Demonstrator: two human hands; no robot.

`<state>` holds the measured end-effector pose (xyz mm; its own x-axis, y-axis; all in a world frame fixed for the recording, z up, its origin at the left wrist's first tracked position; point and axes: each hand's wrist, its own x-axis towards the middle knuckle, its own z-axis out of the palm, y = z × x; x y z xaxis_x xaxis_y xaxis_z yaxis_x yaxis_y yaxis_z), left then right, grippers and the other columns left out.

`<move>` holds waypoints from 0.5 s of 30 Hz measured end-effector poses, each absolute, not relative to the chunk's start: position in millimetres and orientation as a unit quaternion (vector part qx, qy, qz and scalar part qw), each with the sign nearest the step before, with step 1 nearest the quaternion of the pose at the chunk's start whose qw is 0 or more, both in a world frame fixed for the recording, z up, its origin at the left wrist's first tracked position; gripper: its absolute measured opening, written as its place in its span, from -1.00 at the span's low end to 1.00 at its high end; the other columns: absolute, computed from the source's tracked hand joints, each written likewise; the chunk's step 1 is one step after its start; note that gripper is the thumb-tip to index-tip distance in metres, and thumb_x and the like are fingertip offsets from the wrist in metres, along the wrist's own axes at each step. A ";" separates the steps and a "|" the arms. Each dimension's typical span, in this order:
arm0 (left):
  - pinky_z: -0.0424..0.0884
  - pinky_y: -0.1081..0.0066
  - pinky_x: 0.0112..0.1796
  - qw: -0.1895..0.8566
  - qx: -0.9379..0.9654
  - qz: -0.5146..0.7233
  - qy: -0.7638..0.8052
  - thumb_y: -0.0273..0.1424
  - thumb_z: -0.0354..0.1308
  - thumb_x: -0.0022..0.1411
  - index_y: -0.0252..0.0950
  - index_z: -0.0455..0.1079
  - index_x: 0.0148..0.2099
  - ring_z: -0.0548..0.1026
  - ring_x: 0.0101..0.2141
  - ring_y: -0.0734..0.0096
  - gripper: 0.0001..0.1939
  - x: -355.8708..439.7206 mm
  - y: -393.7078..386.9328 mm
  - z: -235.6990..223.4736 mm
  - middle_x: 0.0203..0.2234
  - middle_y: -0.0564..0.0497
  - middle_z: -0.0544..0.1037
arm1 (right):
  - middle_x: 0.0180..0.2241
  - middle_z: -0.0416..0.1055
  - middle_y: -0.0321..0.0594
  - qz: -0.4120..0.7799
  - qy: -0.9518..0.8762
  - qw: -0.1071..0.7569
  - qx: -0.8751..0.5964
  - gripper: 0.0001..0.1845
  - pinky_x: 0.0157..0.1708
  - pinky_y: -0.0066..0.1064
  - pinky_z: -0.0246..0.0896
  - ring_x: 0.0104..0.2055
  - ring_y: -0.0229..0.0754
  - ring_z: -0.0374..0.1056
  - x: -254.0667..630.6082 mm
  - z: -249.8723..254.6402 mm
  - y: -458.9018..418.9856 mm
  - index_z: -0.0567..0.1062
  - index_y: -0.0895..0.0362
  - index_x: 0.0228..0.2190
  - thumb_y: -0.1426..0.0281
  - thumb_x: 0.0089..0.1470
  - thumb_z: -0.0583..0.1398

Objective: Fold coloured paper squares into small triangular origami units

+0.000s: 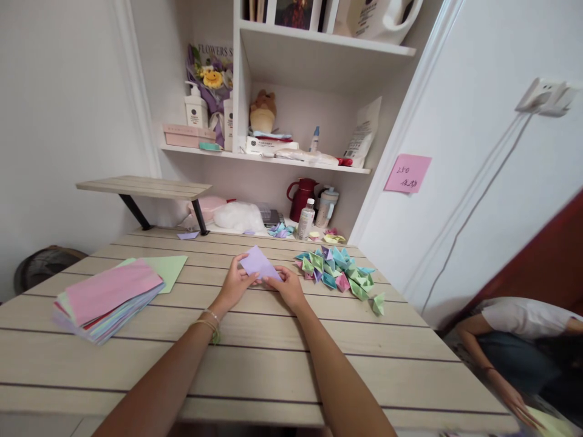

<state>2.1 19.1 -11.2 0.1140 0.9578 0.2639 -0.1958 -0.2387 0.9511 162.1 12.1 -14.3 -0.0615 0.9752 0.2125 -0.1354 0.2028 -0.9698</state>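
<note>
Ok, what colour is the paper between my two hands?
The folded paper is light purple, a plain lilac; the head view shows it best.

Purple paper [259, 264] — folded to a point at top, held up between both hands [237, 280] [288, 285], above the tabletop

Shows matt, smooth-looking paper in the purple sheet [257, 263] above the desk's middle. Looks like matt paper too in the stack [113, 288] toward the desk's left edge, and in the folded pieces [339, 258] toward the far right corner. Has dull, pale wood grain across the desk [255, 376]. Shows a glossy, dark-red finish on the jug [303, 199] beyond the far edge, clear, shiny plastic in the bottle [305, 221], thin, crinkled plastic in the bag [240, 217].
</note>
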 end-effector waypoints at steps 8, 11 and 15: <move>0.44 0.31 -0.31 0.538 0.529 0.547 0.363 -0.40 0.34 -0.18 -0.34 -0.06 0.17 0.54 -0.39 0.28 -0.09 3.7 18.7 -13.1 -0.37 -0.15 0.56 | -0.51 0.48 -0.23 0.529 -0.513 0.564 -0.373 -0.57 -0.38 -0.33 0.33 -0.48 -0.16 0.39 158.5 -15.8 13.6 0.46 0.19 -0.44 0.23 -0.43 0.36; 0.44 0.38 -0.37 0.544 0.530 0.526 0.383 -0.35 0.33 -0.18 -0.43 0.28 -0.04 0.53 -0.39 0.27 -0.39 0.2 21.2 -12.8 -0.36 -0.20 0.57 | -0.51 0.49 -0.23 0.537 -0.498 0.565 -0.379 -0.54 -0.41 -0.33 0.34 -0.51 -0.17 0.39 159.9 -16.1 15.8 0.46 0.19 -0.43 0.25 -0.47 0.38; 0.42 0.44 -0.36 0.561 0.496 0.540 0.384 -0.34 0.33 -0.18 -0.43 0.42 -0.22 0.52 -0.34 0.28 -0.57 -2.2 21.7 -11.1 -0.31 -0.20 0.56 | -0.55 0.48 -0.23 0.546 -0.459 0.574 -0.402 -0.58 -0.44 -0.36 0.36 -0.50 -0.16 0.41 163.7 -15.4 17.6 0.47 0.20 -0.49 0.24 -0.46 0.38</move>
